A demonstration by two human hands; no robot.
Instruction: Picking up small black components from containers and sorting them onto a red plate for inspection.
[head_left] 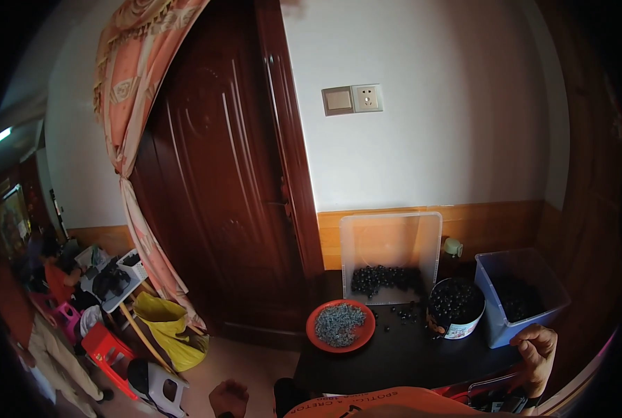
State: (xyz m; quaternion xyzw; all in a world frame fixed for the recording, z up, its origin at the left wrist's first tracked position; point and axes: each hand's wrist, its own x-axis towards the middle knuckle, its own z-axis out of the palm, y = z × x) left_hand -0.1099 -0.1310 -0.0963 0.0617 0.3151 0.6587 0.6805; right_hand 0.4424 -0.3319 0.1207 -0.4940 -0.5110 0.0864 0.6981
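Observation:
My right hand [536,348] is raised at the right end of the dark table [408,362], close to the front of a bluish clear plastic bin [490,306]. Its thumb and fingers come together, and anything between them is too small to see. Low in the picture, left of the table, is my left hand [229,399] with its fingers curled in; whatever it may hold is hidden. An orange-red plate [313,326] carries a heap of small grey-blue pieces [339,326]. Black round beads [457,298] fill a printed white tub [464,330], and more dark pieces lie in the bluish bin.
Behind the plate, a clear plastic box [392,240] stands on edge with black beads inside. Loose beads [403,313] lie before it. Left are a wooden door [220,174], a yellow bag [171,334], a red stool [105,352], a grey stool [163,390] and other people.

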